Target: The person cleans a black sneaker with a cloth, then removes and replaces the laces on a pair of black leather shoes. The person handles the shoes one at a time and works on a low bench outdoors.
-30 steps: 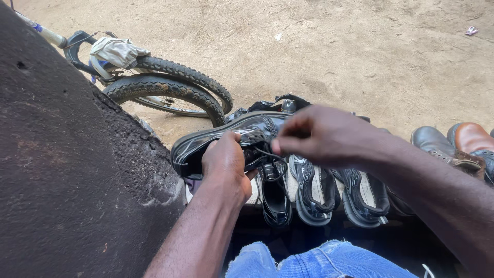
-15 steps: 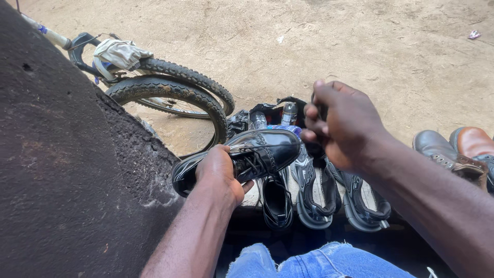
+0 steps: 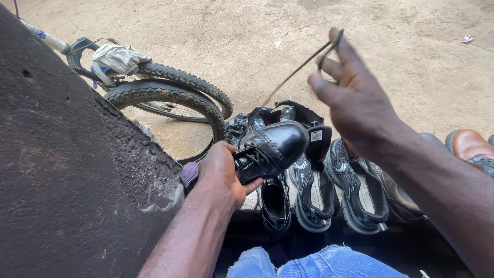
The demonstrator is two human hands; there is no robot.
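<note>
The black shoe (image 3: 270, 149) sits in our left hand (image 3: 218, 175), with our fingers wrapped tight around its back end and its shiny toe pointing up and away from us. Our right hand (image 3: 355, 98) is up in the air, well above the shoe, and its fingertips (image 3: 334, 41) are pinched together on a thin dark lace (image 3: 298, 67). The lace runs in a straight tight line from those fingers down toward the shoe.

Under the shoe we see a row of other shoes. There is a small black shoe (image 3: 275, 203) and two grey and black sandals (image 3: 314, 198) lying side by side. A brown shoe (image 3: 471, 144) peeks in at the right edge. A black bag (image 3: 288, 113) lies just behind the shoe we hold.

To the left there is a big dark rough wall (image 3: 62, 170). Two bike tyres (image 3: 170, 98) rest on the sandy ground (image 3: 231, 36) next to it, with a pale cloth (image 3: 121, 56) on the bike. Our blue jeans (image 3: 319, 262) show at the bottom
</note>
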